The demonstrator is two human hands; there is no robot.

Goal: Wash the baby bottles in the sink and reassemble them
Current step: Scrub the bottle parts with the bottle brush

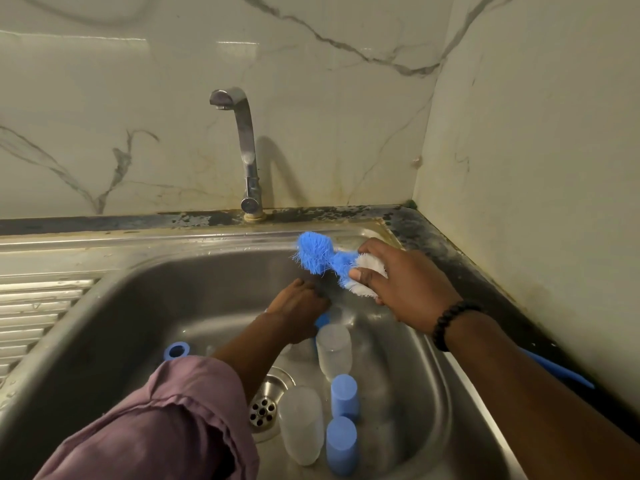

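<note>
My right hand (405, 282) grips a blue and white bottle brush (322, 256) by its bristles above the sink's far right corner. My left hand (298, 311) reaches down into the steel sink (194, 292), its fingers curled over a blue part (322, 319) that is mostly hidden. Two clear bottle bodies lie in the basin, one (334, 351) below the left hand and one (301, 426) beside the drain. Two blue caps (344, 396) (341, 445) stand to their right. A blue ring (176, 350) lies at the left.
The tap (242, 147) stands at the back, with no water running. The drain strainer (263, 408) sits in the basin's middle. A ribbed draining board (34, 317) lies to the left. A blue handle (561, 372) rests on the dark right counter by the wall.
</note>
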